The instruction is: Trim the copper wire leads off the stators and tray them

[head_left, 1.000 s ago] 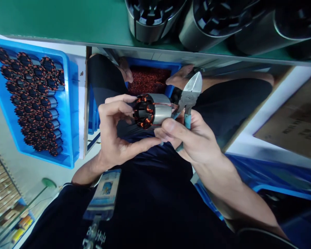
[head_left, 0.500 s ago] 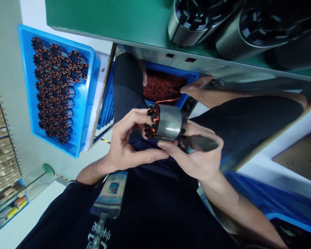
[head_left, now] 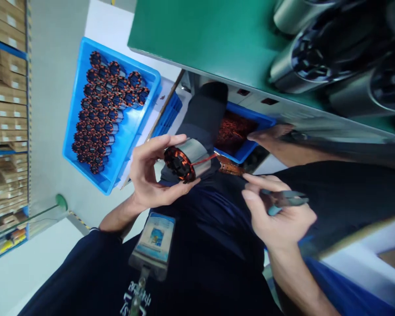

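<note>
My left hand [head_left: 151, 175] is closed around a motor stator [head_left: 197, 151], a silver cylinder whose black slotted end with copper windings is turned to the lower left. A reddish copper wire [head_left: 206, 159] runs across the stator's side and sticks out to the right. Apart from it, my right hand [head_left: 276, 215] is wrapped round cutting pliers [head_left: 288, 199], their dark jaws pointing right and a teal grip partly showing. Thumb and index finger of that hand are close together; whether they pinch any wire I cannot make out.
A blue tray [head_left: 131, 145] on the left holds rows of stators. Below the green bench [head_left: 197, 35], a blue bin [head_left: 238, 156] contains reddish wire scraps. Larger silver cylinders [head_left: 283, 66] stand on the bench at upper right. My legs lie under the hands.
My right hand has drawn away from the stator to the right, with the pliers. The stator has turned in my left hand, showing its wound end, and a wire now sticks out. The view has shifted.
</note>
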The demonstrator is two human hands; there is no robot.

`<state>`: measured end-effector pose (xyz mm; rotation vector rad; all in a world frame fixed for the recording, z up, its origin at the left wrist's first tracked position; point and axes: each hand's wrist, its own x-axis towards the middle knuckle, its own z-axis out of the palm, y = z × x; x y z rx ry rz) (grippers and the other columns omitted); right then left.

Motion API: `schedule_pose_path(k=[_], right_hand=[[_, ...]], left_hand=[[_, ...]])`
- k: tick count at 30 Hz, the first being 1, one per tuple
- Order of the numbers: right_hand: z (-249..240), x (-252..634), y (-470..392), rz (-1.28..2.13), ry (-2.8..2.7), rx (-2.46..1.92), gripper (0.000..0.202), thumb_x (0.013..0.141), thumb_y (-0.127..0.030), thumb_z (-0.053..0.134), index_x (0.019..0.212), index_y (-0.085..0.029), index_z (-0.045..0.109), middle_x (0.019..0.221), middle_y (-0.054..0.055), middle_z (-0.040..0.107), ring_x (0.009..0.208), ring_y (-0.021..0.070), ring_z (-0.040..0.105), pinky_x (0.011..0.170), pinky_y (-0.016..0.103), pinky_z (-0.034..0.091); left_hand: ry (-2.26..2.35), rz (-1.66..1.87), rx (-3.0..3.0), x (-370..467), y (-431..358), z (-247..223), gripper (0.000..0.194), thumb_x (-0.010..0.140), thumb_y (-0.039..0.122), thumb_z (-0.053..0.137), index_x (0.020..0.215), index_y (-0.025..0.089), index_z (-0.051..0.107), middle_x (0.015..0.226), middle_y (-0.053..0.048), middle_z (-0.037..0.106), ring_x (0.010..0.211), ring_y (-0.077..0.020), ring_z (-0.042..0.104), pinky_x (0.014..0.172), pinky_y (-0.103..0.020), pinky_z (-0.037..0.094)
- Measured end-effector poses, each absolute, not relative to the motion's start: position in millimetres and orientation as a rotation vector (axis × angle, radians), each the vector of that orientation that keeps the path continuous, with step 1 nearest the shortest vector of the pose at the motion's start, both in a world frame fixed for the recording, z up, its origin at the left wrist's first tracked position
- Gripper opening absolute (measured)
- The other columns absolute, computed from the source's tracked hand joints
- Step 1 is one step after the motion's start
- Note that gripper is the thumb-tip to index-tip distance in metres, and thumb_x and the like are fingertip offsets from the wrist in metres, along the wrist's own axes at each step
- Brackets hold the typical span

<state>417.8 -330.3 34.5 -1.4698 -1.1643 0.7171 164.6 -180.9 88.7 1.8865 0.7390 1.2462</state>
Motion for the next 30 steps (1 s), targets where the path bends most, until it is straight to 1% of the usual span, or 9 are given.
schedule_pose_path(k=[3, 7, 11, 14, 16, 18, 23, 26, 30], right_hand=[[27, 419, -335, 0.697, -1.162, -1.516, 0.027, 0.114, -0.018, 0.093, 0.138, -0.030, 0.100, 0.092, 0.001, 0.080, 0.075, 0.0169, 0.074, 0.076, 0.032, 0.063], [23, 413, -337, 0.749, -1.175, -1.580, 0.028, 0.115, -0.023, 0.094, 0.138, -0.037, 0.102, 0.093, 0.003, 0.082, 0.072, 0.0195, 0.073, 0.067, 0.035, 0.058], [24, 404, -335, 0.782, -1.182, -1.616, 0.017, 0.118, -0.027, 0.094, 0.132, -0.032, 0.101, 0.093, 0.000, 0.081, 0.080, 0.0187, 0.077, 0.087, 0.035, 0.064], [23, 398, -334, 0.800, -1.201, -1.613, 0.010, 0.120, -0.028, 0.093, 0.128, -0.025, 0.098, 0.098, -0.001, 0.082, 0.088, 0.0154, 0.079, 0.097, 0.030, 0.064], [20, 395, -335, 0.798, -1.205, -1.634, 0.012, 0.122, -0.030, 0.092, 0.129, -0.023, 0.098, 0.101, -0.001, 0.084, 0.092, 0.0152, 0.080, 0.101, 0.028, 0.064], [14, 392, -338, 0.815, -1.192, -1.680, 0.015, 0.122, -0.033, 0.092, 0.133, -0.024, 0.099, 0.104, 0.000, 0.084, 0.095, 0.0153, 0.081, 0.104, 0.027, 0.063], [3, 389, -342, 0.926, -1.161, -1.749, 0.017, 0.122, -0.038, 0.092, 0.133, -0.026, 0.099, 0.114, 0.002, 0.088, 0.098, 0.0159, 0.083, 0.108, 0.026, 0.062], [2, 388, -342, 0.960, -1.181, -1.743, 0.017, 0.122, -0.038, 0.092, 0.134, -0.027, 0.098, 0.118, 0.002, 0.090, 0.098, 0.0146, 0.084, 0.108, 0.023, 0.062], [5, 388, -334, 0.969, -1.227, -1.759, 0.024, 0.123, -0.041, 0.091, 0.142, -0.027, 0.098, 0.119, 0.001, 0.090, 0.094, 0.0121, 0.083, 0.104, 0.018, 0.062]], left_hand=[[0.726, 1.310, 2.090, 149, -167, 83, 0.084, 0.114, 0.040, 0.108, 0.189, 0.023, 0.073, 0.171, -0.008, 0.083, 0.158, -0.0254, 0.084, 0.137, -0.036, 0.072], [0.876, 1.321, 2.107, 130, -164, 83, 0.075, 0.118, 0.050, 0.105, 0.184, 0.028, 0.076, 0.167, -0.008, 0.084, 0.154, -0.0268, 0.085, 0.128, -0.040, 0.076], [1.018, 1.269, 2.120, 93, -160, 86, 0.071, 0.119, 0.051, 0.105, 0.179, 0.026, 0.077, 0.165, -0.010, 0.083, 0.151, -0.0255, 0.083, 0.112, -0.032, 0.077], [1.302, 1.118, 2.178, 41, -145, 88, 0.068, 0.115, 0.049, 0.107, 0.174, 0.028, 0.080, 0.161, -0.010, 0.084, 0.120, -0.0193, 0.086, 0.087, -0.025, 0.072], [1.562, 0.970, 2.168, 1, -131, 84, 0.066, 0.109, 0.049, 0.110, 0.166, 0.026, 0.085, 0.137, -0.006, 0.088, 0.086, -0.0117, 0.075, 0.077, -0.023, 0.065], [1.756, 0.799, 2.137, -34, -114, 73, 0.067, 0.102, 0.051, 0.111, 0.159, 0.022, 0.090, 0.116, -0.002, 0.085, 0.076, -0.0119, 0.068, 0.078, -0.027, 0.064], [1.853, 0.284, 2.068, -67, -76, 26, 0.071, 0.091, 0.033, 0.114, 0.157, 0.018, 0.093, 0.132, -0.006, 0.092, 0.083, -0.0166, 0.075, 0.093, -0.036, 0.064], [1.810, 0.203, 1.998, -54, -57, 3, 0.073, 0.089, 0.020, 0.115, 0.158, 0.016, 0.093, 0.124, -0.006, 0.092, 0.086, -0.0196, 0.079, 0.103, -0.039, 0.066], [1.716, 0.263, 1.917, -31, -33, -7, 0.072, 0.087, 0.012, 0.116, 0.155, 0.017, 0.094, 0.114, -0.003, 0.089, 0.079, -0.0184, 0.080, 0.099, -0.038, 0.067]])
